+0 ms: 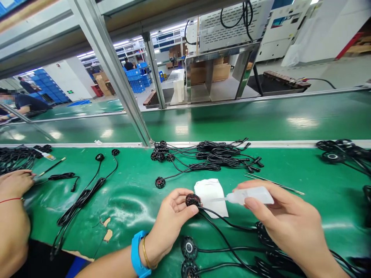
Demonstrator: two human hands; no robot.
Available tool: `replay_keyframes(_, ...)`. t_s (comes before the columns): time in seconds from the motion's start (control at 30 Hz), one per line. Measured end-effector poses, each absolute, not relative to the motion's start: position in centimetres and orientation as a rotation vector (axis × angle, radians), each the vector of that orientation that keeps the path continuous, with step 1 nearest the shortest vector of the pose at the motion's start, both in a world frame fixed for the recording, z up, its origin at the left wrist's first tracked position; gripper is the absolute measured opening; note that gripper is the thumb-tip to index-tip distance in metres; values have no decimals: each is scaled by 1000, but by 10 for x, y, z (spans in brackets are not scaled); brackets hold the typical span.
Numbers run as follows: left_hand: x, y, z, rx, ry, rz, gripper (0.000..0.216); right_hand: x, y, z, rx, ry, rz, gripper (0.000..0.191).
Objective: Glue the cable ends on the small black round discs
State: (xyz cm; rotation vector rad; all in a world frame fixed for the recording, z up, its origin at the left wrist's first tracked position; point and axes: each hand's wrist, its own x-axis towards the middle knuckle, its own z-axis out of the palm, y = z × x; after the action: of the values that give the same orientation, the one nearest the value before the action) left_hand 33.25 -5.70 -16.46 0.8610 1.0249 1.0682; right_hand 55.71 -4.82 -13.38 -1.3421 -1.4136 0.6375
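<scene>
Between the thumb and fingers of my left hand (176, 212) is a small round black part (192, 200) with a black cable running off to the right. My right hand (286, 216) grips a translucent white squeeze bottle (252, 195). The bottle lies nearly level, its thin nozzle pointing left at the round part; whether the tip touches it I cannot tell. Under the nozzle lies a white paper tissue (213, 189) on the green mat. Below my hands, more round black parts (189, 248) with cables rest on the mat, partly hidden by my right hand.
Bundled black cables (211, 154) with round ends lie along the metal edge ahead. Thin metal tweezers (275, 182) lie behind my right hand. At left, a co-worker's hand (17, 183) works near a brush-like stick (53, 166). A metal post (116, 73) rises ahead. The mat is torn (108, 234).
</scene>
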Motion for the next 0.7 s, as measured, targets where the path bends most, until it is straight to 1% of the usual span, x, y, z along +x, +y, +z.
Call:
replay_keyframes(0.3,332,-58,-163,851,1010,1055,29,565,-44,-141,-1243,-1613,566,19)
replay_keyframes(0.43,332,-57,-163,849,1000,1053,29,563,-43,-138,-1173,-1664,498,9)
replay_keyframes(0.6,331,-58,-165,849,1002,1048,30,562,-47,-137,-1083,-1704,472,11)
replay_keyframes(0.7,331,-58,-165,852,1006,1045,31,566,-50,-137,-1154,-1659,526,9)
